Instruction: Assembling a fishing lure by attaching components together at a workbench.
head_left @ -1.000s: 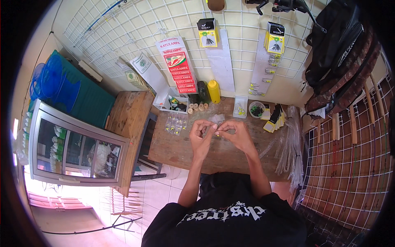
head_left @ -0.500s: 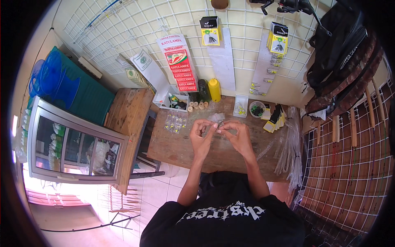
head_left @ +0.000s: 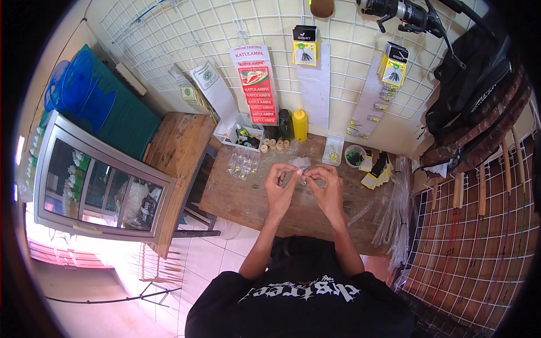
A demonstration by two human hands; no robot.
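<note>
Both my hands are raised over the wooden worktable (head_left: 231,197), fingertips almost meeting. My left hand (head_left: 279,188) pinches with thumb and forefinger, and my right hand (head_left: 327,188) pinches close beside it. Between the fingertips is something small and dark, too small to name. Just beyond the hands lies a crumpled clear plastic bag (head_left: 299,161). To the right of it stand a white tray (head_left: 336,142) with small yellow-green pieces and a round tub (head_left: 362,154) with dark and green bits. Small clear packets (head_left: 243,163) with yellow-green pieces lie to the left.
Yellow-and-black cards (head_left: 378,172) and long clear plastic sleeves (head_left: 394,208) cover the table's right side. At the back are a yellow bottle (head_left: 300,125), a dark bottle (head_left: 285,125), wooden spools (head_left: 272,145) and a white box (head_left: 239,137). A glass-fronted cabinet (head_left: 104,186) stands left.
The whole view has shifted slightly, with the wall goods now further right. Both hands stay together at the same spot over the table, fingers still pinched.
</note>
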